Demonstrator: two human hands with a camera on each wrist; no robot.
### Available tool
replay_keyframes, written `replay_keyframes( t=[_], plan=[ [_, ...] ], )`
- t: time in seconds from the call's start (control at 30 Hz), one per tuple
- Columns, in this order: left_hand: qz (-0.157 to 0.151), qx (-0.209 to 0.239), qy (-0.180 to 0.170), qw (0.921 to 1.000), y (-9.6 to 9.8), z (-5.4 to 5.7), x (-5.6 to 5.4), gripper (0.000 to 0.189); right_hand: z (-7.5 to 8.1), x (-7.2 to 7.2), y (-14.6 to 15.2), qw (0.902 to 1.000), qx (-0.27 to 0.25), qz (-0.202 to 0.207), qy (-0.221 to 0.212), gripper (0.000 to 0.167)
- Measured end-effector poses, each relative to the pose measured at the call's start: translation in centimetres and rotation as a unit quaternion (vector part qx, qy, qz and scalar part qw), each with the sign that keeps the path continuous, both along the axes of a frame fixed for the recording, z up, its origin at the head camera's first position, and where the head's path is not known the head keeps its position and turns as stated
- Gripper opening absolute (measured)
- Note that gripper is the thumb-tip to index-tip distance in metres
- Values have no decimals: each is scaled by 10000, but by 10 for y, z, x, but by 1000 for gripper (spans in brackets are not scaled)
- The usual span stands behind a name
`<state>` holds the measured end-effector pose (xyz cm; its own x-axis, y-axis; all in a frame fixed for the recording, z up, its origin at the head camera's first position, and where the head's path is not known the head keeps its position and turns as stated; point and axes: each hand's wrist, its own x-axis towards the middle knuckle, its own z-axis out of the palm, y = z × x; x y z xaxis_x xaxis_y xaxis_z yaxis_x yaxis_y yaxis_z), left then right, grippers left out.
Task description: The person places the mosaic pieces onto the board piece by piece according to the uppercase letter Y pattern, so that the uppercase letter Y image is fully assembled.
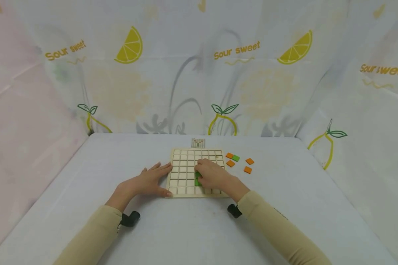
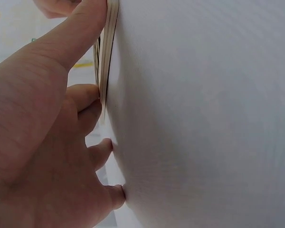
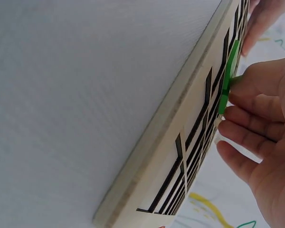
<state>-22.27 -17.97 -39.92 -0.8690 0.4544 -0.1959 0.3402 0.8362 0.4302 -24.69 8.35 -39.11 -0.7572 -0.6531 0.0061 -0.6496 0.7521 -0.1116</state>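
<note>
Right now, my right hand [image 1: 215, 175] is over the wooden board [image 1: 185, 196], its thumb and curled fingers pinching a green tile [image 1: 197, 174] right of the board's middle, toward its near side. Another green tile [image 1: 197, 182] lies just nearer to me in the same column. My fingers cover part of the squares there, so I cannot tell whether the pinched piece sits flat. My left hand [image 1: 149, 182] is spread at the board's left edge, thumb on the near left corner, some fingertips against the side and others on the white cloth [image 1: 192, 228]. I judge the tile light, stiff and fairly smooth, hardly fragile, but thin enough to slip if I squeeze unevenly. The best hold is by two opposite edges, thumb near and finger far, so that my fingertips clear the raised grid lines. The board looks rigid and light enough to slide on cloth, so its outer rim is the place to steady it. Four orange tiles [image 1: 247, 170] and a loose green tile [image 1: 236, 158] lie to its right, and a small patterned card [image 1: 198, 143] lies just beyond its far edge.
</note>
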Motion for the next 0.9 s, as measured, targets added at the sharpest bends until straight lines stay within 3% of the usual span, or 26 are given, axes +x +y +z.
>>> replay_keyframes(
  t=[0.5,0.9],
  plan=[
    [-22,-18,75,10000,-2,-5,-3,108,-2,-2,1,9995,-47,203,226,12],
    [-27,-12,68,10000,-3,-6,-3,109,-2,-5,14,9996,-104,179,176,27]
  ],
)
